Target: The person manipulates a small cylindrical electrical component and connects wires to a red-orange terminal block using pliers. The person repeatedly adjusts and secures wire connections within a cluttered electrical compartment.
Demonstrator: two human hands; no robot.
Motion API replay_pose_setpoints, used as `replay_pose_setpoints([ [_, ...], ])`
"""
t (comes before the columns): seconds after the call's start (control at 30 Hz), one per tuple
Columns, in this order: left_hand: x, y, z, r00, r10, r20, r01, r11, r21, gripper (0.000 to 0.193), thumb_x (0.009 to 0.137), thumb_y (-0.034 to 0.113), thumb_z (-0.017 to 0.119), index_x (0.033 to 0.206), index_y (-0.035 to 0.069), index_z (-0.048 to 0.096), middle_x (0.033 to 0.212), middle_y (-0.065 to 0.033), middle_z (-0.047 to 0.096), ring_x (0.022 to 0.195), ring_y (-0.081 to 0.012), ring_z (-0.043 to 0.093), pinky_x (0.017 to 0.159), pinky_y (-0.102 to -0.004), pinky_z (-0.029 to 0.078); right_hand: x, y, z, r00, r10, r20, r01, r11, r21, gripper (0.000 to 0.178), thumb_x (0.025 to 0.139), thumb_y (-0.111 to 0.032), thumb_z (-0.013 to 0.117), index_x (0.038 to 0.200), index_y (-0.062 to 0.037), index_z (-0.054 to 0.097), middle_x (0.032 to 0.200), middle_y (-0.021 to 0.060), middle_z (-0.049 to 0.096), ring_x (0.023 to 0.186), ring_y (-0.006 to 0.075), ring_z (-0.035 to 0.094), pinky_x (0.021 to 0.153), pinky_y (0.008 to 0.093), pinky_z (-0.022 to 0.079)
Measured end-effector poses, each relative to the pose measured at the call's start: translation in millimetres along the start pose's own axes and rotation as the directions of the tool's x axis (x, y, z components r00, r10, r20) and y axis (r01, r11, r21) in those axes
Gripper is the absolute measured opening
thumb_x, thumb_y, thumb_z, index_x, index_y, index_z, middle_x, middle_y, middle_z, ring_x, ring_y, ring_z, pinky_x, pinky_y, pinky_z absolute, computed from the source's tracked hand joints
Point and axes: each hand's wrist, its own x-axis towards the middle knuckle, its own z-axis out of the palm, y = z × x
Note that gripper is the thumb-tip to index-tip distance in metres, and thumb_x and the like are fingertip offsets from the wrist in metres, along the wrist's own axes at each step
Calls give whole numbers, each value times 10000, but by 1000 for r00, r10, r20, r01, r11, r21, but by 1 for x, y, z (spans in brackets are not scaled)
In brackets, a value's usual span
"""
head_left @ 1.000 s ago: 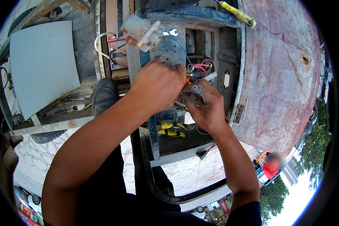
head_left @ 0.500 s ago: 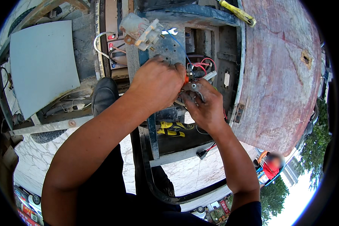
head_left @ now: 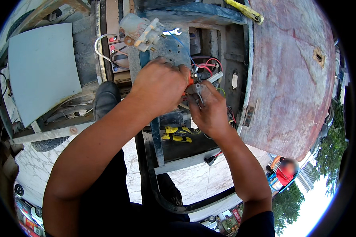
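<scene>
My left hand (head_left: 160, 85) is closed, back upward, with its fingertips against an orange part (head_left: 191, 79); the fingers hide most of it. Close beside it, my right hand (head_left: 210, 108) grips a grey metal tool (head_left: 197, 87) with a round pivot; its exact kind is unclear. Both hands nearly touch over the open compartment of a metal frame. Behind them run red wires (head_left: 211, 63), a black corrugated sleeve (head_left: 204, 75) and a blue wire (head_left: 184, 42). A motor-like unit (head_left: 140, 33) sits on a drilled metal plate (head_left: 178, 51), beside a wrench (head_left: 172, 32).
Yellow-and-black pliers (head_left: 178, 138) lie in the lower compartment. A black connector (head_left: 209, 160) hangs by its edge. A worn reddish board (head_left: 288, 79) stands at right, a yellow-handled tool (head_left: 247, 11) at its top. A grey panel (head_left: 43, 67) lies left. Another person (head_left: 284, 172) is far off.
The whole view has shifted slightly, so things sit a little further left. The metal tool in my right hand has turned a little. Both hands stay closed near the orange part.
</scene>
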Motion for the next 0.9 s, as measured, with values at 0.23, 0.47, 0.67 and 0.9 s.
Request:
replay_pose_setpoints([
  [0.23, 1, 0, -1, 997, -25, 67, 23, 999, 32, 607, 703, 378, 878, 1122, 11, 639, 839, -120, 735, 814, -285, 730, 908, -387, 531, 0, -1, 0, 999, 36, 28, -38, 998, 53, 268, 819, -25, 745, 1061, -14, 631, 1048, 180, 627, 813, 433, 680, 654, 483, 555],
  [0.47, 0, -1, 1, 999, -13, 41, 12, 999, 32, 627, 683, 371, 888, 1121, 7, 626, 846, -117, 729, 815, -288, 728, 916, -390, 528, 3, -1, -10, 989, -148, 21, 149, 986, -68, 311, 785, -47, 788, 1073, -24, 676, 1031, 141, 624, 791, 374, 699, 657, 443, 576],
  [0.67, 1, 0, 0, 996, -26, 83, 22, 999, 44, 629, 682, 377, 893, 1113, 8, 621, 819, -106, 720, 792, -288, 721, 907, -389, 528, 1, -1, -8, 983, -177, 58, 185, 957, -224, 373, 730, 9, 751, 1090, -46, 670, 1048, 125, 616, 746, 356, 687, 629, 440, 571],
  [0.9, -1, -2, 0, 1000, 3, 28, -3, 1000, -2, 612, 683, 356, 883, 1113, 10, 617, 807, -103, 718, 782, -279, 722, 890, -380, 534, -2, -1, -3, 989, -132, 65, 144, 960, -241, 449, 725, 18, 748, 1152, -60, 632, 1054, 127, 608, 736, 364, 681, 628, 445, 572],
])
